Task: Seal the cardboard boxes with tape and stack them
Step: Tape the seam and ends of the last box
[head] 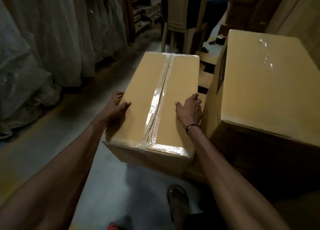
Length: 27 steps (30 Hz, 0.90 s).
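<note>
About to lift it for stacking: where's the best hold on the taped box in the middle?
Judging from its pose, grip the taped box by its two long side edges, one hand from the left, the other hand from the right. It is wide and flat-topped, with the right side tight against the neighbouring box.

Dim light around me; glare streaks the tape (156, 107) on my box (147, 84), corners dark, wide-angle edges bowed.
</note>
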Each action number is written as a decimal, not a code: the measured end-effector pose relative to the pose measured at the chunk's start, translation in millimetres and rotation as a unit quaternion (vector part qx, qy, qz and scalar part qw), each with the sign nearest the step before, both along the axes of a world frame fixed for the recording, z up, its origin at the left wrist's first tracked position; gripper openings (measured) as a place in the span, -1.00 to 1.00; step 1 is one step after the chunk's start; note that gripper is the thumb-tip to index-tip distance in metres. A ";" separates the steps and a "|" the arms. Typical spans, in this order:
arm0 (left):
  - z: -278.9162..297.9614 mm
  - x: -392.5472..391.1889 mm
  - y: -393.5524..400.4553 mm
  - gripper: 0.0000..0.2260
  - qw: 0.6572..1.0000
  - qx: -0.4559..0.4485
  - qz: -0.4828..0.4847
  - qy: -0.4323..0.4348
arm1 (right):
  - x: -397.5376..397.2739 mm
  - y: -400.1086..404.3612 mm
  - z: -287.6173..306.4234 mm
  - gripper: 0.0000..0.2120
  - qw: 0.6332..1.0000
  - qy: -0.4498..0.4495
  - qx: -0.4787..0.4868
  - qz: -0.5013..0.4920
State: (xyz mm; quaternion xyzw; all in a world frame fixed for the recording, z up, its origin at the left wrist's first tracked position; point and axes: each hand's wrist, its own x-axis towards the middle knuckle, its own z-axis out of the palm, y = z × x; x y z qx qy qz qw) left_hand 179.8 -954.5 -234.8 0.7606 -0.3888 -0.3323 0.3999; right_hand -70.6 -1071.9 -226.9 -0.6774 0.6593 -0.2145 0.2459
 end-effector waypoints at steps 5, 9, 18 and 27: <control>-20.9 -11.6 -34.9 -0.56 0.999 0.012 -0.034 -0.011 | 4.1 -24.6 -11.6 -0.28 0.996 0.069 0.003 -0.049; -31.7 -9.8 -56.3 -0.54 0.998 0.016 -0.056 -0.016 | 4.9 -33.9 -24.7 -0.31 0.992 0.101 0.001 -0.078; -40.5 -11.0 -63.3 -0.38 0.986 0.042 -0.064 -0.150 | 3.1 -25.4 -33.0 -0.33 0.977 0.194 -0.078 -0.033; -52.5 -61.7 12.2 -0.21 0.957 0.092 0.119 -0.250 | -1.7 -11.0 -32.2 -0.35 0.967 0.244 -0.054 0.047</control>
